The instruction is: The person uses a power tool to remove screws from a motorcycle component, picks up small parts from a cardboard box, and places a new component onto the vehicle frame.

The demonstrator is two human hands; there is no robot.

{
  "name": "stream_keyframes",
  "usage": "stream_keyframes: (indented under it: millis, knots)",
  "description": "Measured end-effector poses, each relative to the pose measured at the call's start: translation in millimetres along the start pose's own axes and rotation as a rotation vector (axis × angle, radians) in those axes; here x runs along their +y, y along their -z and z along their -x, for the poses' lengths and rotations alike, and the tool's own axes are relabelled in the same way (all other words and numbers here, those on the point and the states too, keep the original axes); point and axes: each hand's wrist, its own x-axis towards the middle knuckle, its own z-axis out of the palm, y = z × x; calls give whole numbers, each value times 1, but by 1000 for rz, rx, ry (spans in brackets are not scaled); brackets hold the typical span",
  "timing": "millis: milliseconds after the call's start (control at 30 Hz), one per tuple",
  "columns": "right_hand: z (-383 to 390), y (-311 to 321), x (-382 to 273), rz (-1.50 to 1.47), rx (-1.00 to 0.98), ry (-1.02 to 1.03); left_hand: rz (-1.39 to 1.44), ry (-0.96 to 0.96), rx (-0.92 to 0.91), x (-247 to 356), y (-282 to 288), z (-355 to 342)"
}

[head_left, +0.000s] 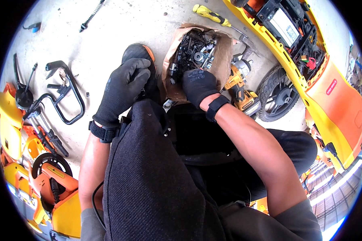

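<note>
"Box (pixel 225 60): where is it, from where you sit?"

"On the floor (pixel 104 38) ahead of you, open at the top, just right of your shoe (pixel 133 52), with small dark and silver parts (pixel 201 50) heaped inside."

"Start with what is closest to you."

"Your dark trouser leg (pixel 149 168) fills the middle. Past its knee, your gloved left hand (pixel 126 86) is in front of the shoe, fingers bent in toward the thumb; I cannot tell whether they pinch anything."

"And your other hand?"

"Your gloved right hand (pixel 199 86) is at the near side of the box, fingers curled and their tips hidden, so I cannot tell whether it has hold of a part."

"Farther out?"

"Just right of the box you have a yellow-and-black drill (pixel 239 82), with a black wheel (pixel 279 94) beside it. Beyond the box lies a yellow-handled screwdriver (pixel 211 15); far off to your left, a spring (pixel 93 15)."
</note>
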Motion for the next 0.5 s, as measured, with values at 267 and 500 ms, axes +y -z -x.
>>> stream_keyframes:
  millis: [267,500]
  knots:
    - [-5,41,34,-477,-96,-64,47,-65,-51,4,4,-3]
    - [0,53,33,-1136,-23,171,-8,-257,-119,17,7,-18]
